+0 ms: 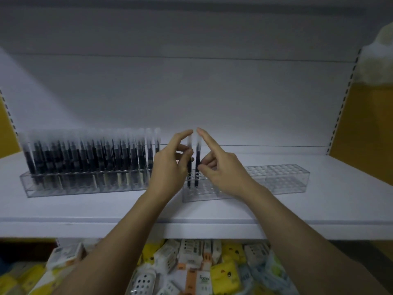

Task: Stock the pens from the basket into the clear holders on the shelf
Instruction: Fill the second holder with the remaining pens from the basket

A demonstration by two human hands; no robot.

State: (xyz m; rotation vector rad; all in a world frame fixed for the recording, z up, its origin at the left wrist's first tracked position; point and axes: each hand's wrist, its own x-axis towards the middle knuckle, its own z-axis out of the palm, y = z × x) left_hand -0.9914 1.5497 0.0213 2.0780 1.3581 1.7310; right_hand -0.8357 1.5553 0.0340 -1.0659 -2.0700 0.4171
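Pressure belongs straight down the barrels at this point. The left hand [170, 167] grips one pen [189, 169] with thumb and curled fingers, its forefinger resting on the cap. The right hand [223, 171] appears to pinch a second pen [198, 160] the same way, forefinger stretched to the cap top. Both pens stand upright, side by side, with their tips in holes of the emptier clear holder [276, 177] on the shelf [212, 211], at the end nearest the full holder [85, 184]. To finish well, I would keep each pen vertical, push until it bottoms out, release without tipping its neighbour, then fill the adjacent holes in order. Blur smears the pens in the full holder, so their count and caps are unclear. The hands cover the join between the two holders and hide how deep the tips sit. No basket is in view, and the tissue packs [191, 262] below the shelf are cut off by the frame.
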